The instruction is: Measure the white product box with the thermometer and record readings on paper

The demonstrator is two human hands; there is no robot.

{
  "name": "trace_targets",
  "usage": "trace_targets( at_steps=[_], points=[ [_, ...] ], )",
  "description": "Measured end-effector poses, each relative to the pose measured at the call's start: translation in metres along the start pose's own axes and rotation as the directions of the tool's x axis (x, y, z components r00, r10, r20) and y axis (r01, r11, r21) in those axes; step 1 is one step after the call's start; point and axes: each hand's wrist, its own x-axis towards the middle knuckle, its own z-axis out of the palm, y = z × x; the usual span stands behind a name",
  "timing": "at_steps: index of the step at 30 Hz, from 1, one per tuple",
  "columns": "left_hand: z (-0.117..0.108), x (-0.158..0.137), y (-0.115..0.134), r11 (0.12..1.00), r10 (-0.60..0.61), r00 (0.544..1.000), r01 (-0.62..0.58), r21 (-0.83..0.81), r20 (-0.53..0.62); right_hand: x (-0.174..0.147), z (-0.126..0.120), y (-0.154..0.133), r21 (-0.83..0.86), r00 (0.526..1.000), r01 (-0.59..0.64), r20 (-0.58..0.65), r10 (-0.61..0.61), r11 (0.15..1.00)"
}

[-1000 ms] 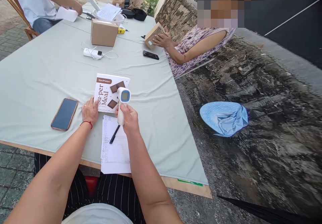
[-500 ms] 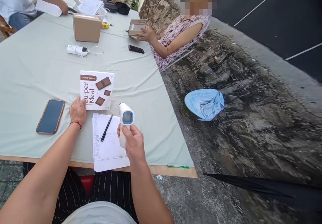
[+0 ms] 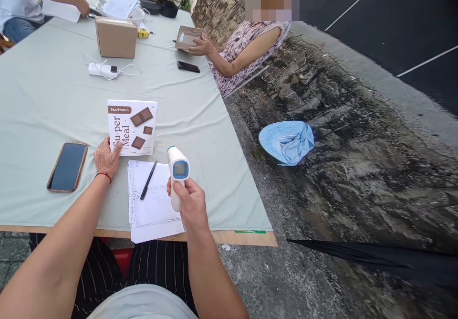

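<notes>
A white box printed "NutriMotion Su-per Meal" with brown chocolate pieces stands on the table. My left hand grips its lower left corner, the thumb across the front; the other fingers are partly hidden at the side. In my right hand is a white and blue infrared thermometer, held upright by its handle, its small grey screen facing me. Just left of the thermometer, a black pen rests on a stack of printed papers. A phone in a brown case lies left of my left hand.
Further back are a white device with a cable, a cardboard box, a yellow item and a black phone. A person at the right edge holds a brown box. A blue hat lies beyond the table.
The whole view has shifted slightly, so things sit a little further left. Both hands keep their holds on the box and the thermometer. The person at right has tilted the brown box a little.
</notes>
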Motion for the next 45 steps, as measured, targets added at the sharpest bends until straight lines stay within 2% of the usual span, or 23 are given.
trace_targets(
  at_steps=[2, 3, 5, 7, 9, 12, 14, 15, 17, 19, 23, 25, 31, 34, 37, 40, 42, 45],
  points=[
    [0.001, -0.001, 0.000, 1.000, -0.005, 1.000, 0.005, -0.020, 0.003, 0.013, -0.010, 0.011, -0.196, 0.999, -0.012, -0.049, 0.002, 0.980],
    [0.001, -0.001, 0.001, 1.000, -0.005, 1.000, 0.005, -0.029, 0.004, 0.021, -0.016, 0.017, -0.333, 0.995, -0.011, -0.094, -0.022, 0.943],
    [0.001, -0.003, 0.001, 0.999, -0.004, 1.000, 0.004, -0.045, 0.003, 0.035, -0.028, 0.030, -0.607, 0.976, -0.055, -0.202, -0.087, 0.793],
    [0.002, -0.004, 0.001, 0.998, -0.009, 1.000, 0.009, -0.059, -0.004, 0.045, -0.040, 0.042, -0.761, 0.965, -0.120, -0.240, -0.104, 0.638],
    [0.003, -0.005, 0.001, 0.997, -0.022, 1.000, 0.021, -0.072, -0.018, 0.051, -0.050, 0.052, -0.833, 0.964, -0.158, -0.247, -0.101, 0.530],
    [0.006, -0.007, -0.001, 0.995, -0.037, 0.998, 0.032, -0.089, -0.048, 0.053, -0.060, 0.063, -0.889, 0.970, -0.170, -0.227, -0.088, 0.426],
    [0.008, -0.008, -0.002, 0.994, -0.040, 0.997, 0.034, -0.099, -0.064, 0.052, -0.062, 0.068, -0.917, 0.968, -0.140, -0.205, -0.142, 0.373],
    [0.008, -0.008, -0.002, 0.994, -0.041, 0.997, 0.034, -0.103, -0.065, 0.052, -0.062, 0.069, -0.928, 0.959, -0.111, -0.194, -0.206, 0.355],
    [0.008, -0.009, -0.002, 0.994, -0.033, 0.998, 0.028, -0.105, -0.053, 0.052, -0.057, 0.071, -0.938, 0.914, -0.033, -0.169, -0.369, 0.346],
    [0.008, -0.009, -0.001, 0.995, -0.023, 0.999, 0.020, -0.098, -0.030, 0.054, -0.047, 0.070, -0.925, 0.878, 0.096, -0.096, -0.470, 0.367],
    [0.007, -0.008, -0.001, 0.997, -0.022, 1.000, 0.021, -0.076, -0.010, 0.064, -0.022, 0.065, -0.840, 0.887, 0.367, 0.186, -0.423, 0.400],
    [0.007, -0.009, -0.001, 0.998, -0.022, 1.000, 0.021, -0.061, -0.009, 0.069, -0.014, 0.063, -0.837, 0.881, 0.407, 0.254, -0.400, 0.366],
    [0.008, -0.011, 0.000, 1.000, -0.005, 1.000, 0.005, -0.015, 0.028, 0.067, 0.000, 0.063, -0.852, 0.843, 0.469, 0.353, -0.406, 0.233],
    [0.009, -0.011, 0.000, 1.000, 0.003, 1.000, -0.002, -0.025, 0.020, 0.065, 0.006, 0.068, -0.828, 0.827, 0.519, 0.424, -0.368, 0.213],
    [0.010, -0.010, 0.000, 0.999, -0.005, 1.000, 0.006, -0.048, 0.004, 0.067, 0.008, 0.075, -0.832, 0.846, 0.509, 0.435, -0.310, 0.221],
    [0.011, -0.010, 0.000, 0.997, -0.024, 1.000, 0.024, -0.073, -0.002, 0.072, 0.004, 0.075, -0.824, 0.855, 0.507, 0.444, -0.268, 0.251],
    [0.011, -0.011, 0.001, 0.996, -0.036, 0.999, 0.036, -0.076, -0.002, 0.073, 0.002, 0.069, -0.786, 0.843, 0.534, 0.464, -0.273, 0.311],
    [0.011, -0.013, 0.003, 0.998, -0.046, 0.999, 0.046, -0.045, 0.012, 0.069, 0.006, 0.055, -0.681, 0.857, 0.513, 0.378, -0.350, 0.522]
  ],
)
